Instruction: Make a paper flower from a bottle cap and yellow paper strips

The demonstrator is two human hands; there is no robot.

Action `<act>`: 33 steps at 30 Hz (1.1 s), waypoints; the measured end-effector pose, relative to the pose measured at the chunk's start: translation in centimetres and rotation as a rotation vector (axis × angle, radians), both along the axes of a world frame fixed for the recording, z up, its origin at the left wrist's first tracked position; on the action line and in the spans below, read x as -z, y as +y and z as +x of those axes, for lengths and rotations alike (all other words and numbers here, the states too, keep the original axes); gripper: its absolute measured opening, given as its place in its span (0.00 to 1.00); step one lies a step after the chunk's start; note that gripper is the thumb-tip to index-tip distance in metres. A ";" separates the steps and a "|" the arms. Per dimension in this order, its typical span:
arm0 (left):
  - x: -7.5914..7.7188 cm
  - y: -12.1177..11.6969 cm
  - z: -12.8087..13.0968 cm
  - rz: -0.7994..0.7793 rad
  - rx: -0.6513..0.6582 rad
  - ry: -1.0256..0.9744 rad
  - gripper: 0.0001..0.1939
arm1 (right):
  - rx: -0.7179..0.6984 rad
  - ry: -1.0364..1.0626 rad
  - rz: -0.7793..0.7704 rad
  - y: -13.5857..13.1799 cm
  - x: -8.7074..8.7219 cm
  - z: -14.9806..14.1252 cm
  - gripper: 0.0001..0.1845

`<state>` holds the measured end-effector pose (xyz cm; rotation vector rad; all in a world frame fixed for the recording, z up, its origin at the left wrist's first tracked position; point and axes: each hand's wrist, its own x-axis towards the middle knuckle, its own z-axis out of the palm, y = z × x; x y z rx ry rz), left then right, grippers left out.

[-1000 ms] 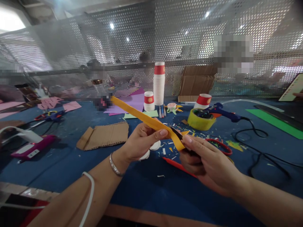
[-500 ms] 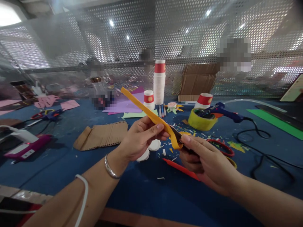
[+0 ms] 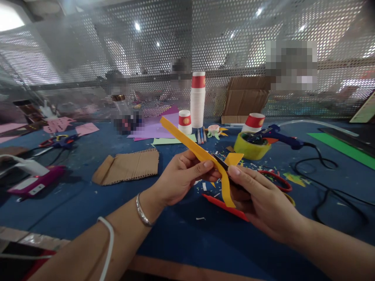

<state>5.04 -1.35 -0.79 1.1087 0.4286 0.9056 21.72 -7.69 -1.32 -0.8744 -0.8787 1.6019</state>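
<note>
My left hand (image 3: 183, 177) pinches a long yellow paper strip (image 3: 187, 142) between thumb and fingers, above the blue table. The strip runs up and left from the pinch; its near end hangs down past my right hand. My right hand (image 3: 258, 201) is closed on dark-bladed scissors (image 3: 220, 162), whose blades meet the strip just right of my left thumb. A small yellow flap (image 3: 233, 158) sticks up at the cut. A red pencil-like stick (image 3: 222, 206) lies on the table under my right hand.
Behind my hands: a yellow tape roll (image 3: 251, 146), a blue glue gun (image 3: 278, 137) with a black cord, a stack of red-and-white paper cups (image 3: 197, 99), and corrugated cardboard (image 3: 127, 166). A pink device (image 3: 33, 183) sits left. Paper scraps litter the blue table (image 3: 181, 234). A perforated metal screen stands behind.
The strip's far end has swung right and its near end now hangs lower past my right hand. A yellow flap has come up at the blades. Both hands stay close together.
</note>
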 end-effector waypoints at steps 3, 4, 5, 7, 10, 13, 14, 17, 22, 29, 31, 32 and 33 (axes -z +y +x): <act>0.1 -0.2 0.1 -0.002 -0.003 0.019 0.08 | -0.006 0.008 0.018 0.0 -0.1 0.0 0.23; 0.1 -0.2 0.1 -0.005 -0.012 0.028 0.08 | -0.005 0.010 0.016 0.0 -0.1 -0.1 0.23; 0.0 -0.2 0.1 -0.008 -0.023 0.038 0.08 | -0.005 0.012 0.012 0.0 -0.1 -0.1 0.23; -0.1 -0.1 -0.1 -0.017 -0.046 0.065 0.08 | -0.001 0.009 -0.005 0.1 -0.1 -0.1 0.24; -0.4 0.2 -0.5 -0.036 -0.065 0.101 0.11 | 0.058 -0.036 -0.045 0.2 0.0 -0.1 0.25; -0.9 0.5 -0.8 -0.018 -0.091 0.097 0.14 | 0.115 -0.079 -0.091 0.4 0.3 0.0 0.26; -1.0 0.6 -0.9 0.000 -0.111 0.086 0.15 | 0.118 -0.080 -0.106 0.5 0.4 0.0 0.27; -1.2 0.9 -1.1 0.058 -0.165 0.046 0.10 | 0.070 -0.034 -0.112 0.6 0.5 0.1 0.26; -0.8 1.1 -1.0 0.104 -0.118 0.018 0.07 | -0.010 0.062 -0.052 0.5 0.3 0.0 0.26; -0.3 0.7 -0.5 0.063 -0.072 0.016 0.08 | -0.036 0.115 -0.059 0.4 0.4 0.2 0.23; -0.3 0.7 -0.5 0.065 -0.061 0.031 0.09 | -0.041 0.121 -0.042 0.3 0.4 0.2 0.22; -0.4 0.6 -0.5 0.068 -0.061 0.038 0.09 | -0.041 0.124 -0.037 0.3 0.4 0.2 0.22; -0.4 0.6 -0.5 0.073 -0.063 0.044 0.09 | -0.042 0.126 -0.035 0.3 0.4 0.3 0.22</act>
